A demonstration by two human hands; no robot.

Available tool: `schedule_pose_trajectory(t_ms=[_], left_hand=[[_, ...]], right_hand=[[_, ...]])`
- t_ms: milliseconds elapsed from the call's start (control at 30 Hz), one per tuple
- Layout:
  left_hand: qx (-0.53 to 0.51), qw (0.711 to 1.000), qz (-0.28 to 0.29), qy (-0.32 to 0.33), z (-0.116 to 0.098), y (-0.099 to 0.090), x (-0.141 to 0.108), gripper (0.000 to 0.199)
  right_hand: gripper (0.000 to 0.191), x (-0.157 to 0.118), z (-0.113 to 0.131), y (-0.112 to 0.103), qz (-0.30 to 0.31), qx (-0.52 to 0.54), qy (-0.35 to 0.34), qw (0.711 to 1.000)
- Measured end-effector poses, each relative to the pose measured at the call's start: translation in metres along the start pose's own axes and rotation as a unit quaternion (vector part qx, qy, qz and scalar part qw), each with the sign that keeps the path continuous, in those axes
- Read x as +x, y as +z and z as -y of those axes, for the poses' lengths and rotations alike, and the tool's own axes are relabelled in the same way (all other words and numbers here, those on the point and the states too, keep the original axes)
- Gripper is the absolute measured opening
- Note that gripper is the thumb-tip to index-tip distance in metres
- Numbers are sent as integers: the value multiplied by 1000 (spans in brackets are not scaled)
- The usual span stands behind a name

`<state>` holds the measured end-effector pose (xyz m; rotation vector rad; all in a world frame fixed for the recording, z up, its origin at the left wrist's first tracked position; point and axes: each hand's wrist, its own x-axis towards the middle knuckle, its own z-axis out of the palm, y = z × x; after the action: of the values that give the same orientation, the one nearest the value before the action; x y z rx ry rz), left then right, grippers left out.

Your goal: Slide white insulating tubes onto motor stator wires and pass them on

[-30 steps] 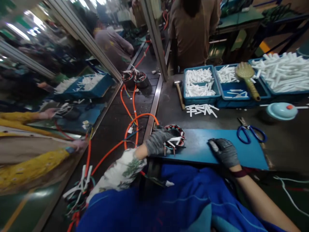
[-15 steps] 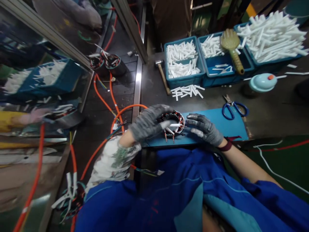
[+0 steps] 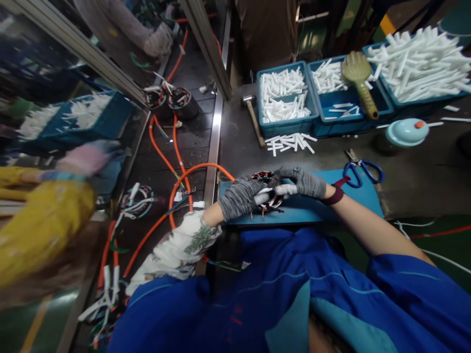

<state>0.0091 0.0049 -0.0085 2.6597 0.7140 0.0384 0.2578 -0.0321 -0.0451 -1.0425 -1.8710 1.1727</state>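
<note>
A ring-shaped motor stator [image 3: 262, 175] with copper-coloured windings and white sleeves sits on the blue mat [image 3: 326, 212] in front of me. My left hand [image 3: 241, 197], in a grey glove, is closed around its left side, thumb across the top. From the right, my right hand [image 3: 304, 183], also gloved in grey, is closed at the stator's right side, its thumb and fingertips near the left thumb. Both hands cover much of the stator, and what lies between the fingertips is hidden. Two copper leads hang toward me. Blue-handled scissors [image 3: 355, 172] lie on the mat's right part.
Bins of white sleeves [image 3: 289, 126] line the back, with a yellowish scoop [image 3: 358, 73] on one. Loose sleeves [image 3: 292, 142], a hammer [image 3: 254, 120] and a light-blue-lidded cup [image 3: 407, 131] stand nearer. On the left, wired stators [image 3: 183, 100] and a co-worker's yellow sleeve [image 3: 47, 225].
My right hand has moved left onto the stator, and my left hand has closed in on it. The co-worker's yellow-sleeved arm has swung further into view on the left.
</note>
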Motion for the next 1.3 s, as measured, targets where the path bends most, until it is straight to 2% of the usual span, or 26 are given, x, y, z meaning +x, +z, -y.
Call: schedule_pose_trajectory(t_ms=[133, 233, 300, 433, 567, 733, 867, 967, 1200, 1300], left_hand=[[-77, 996, -36, 22, 4, 4, -6, 37], [-60, 997, -38, -4, 4, 3, -8, 37], [-38, 999, -18, -14, 3, 1, -7, 36], [-8, 999, 44, -5, 4, -4, -4, 32], [43, 996, 75, -6, 4, -7, 5, 31], [127, 979, 153, -38, -15, -11, 24, 33], [161, 973, 145, -77, -33, -15, 27, 33], [171, 969, 150, -96, -40, -17, 30, 34], [166, 976, 138, -29, -51, -13, 58, 36], [130, 984, 123, 10, -33, -24, 47, 40]], right_hand=[[44, 8, 12, 6, -14, -25, 1, 1000], [41, 9, 17, 15, -46, -60, -4, 997], [41, 7, 17, 16, -53, -86, -15, 995], [40, -2, 12, 10, -18, -121, -78, 989], [36, -7, 11, 15, -45, -205, -99, 973], [39, -11, 9, 25, -50, -313, -109, 942], [42, -21, 0, 9, -65, -265, -139, 952], [44, -26, -8, -4, -85, -209, -126, 966], [46, -26, -13, -7, -108, -136, -29, 984], [50, -33, -12, -7, -113, -87, -1, 990]])
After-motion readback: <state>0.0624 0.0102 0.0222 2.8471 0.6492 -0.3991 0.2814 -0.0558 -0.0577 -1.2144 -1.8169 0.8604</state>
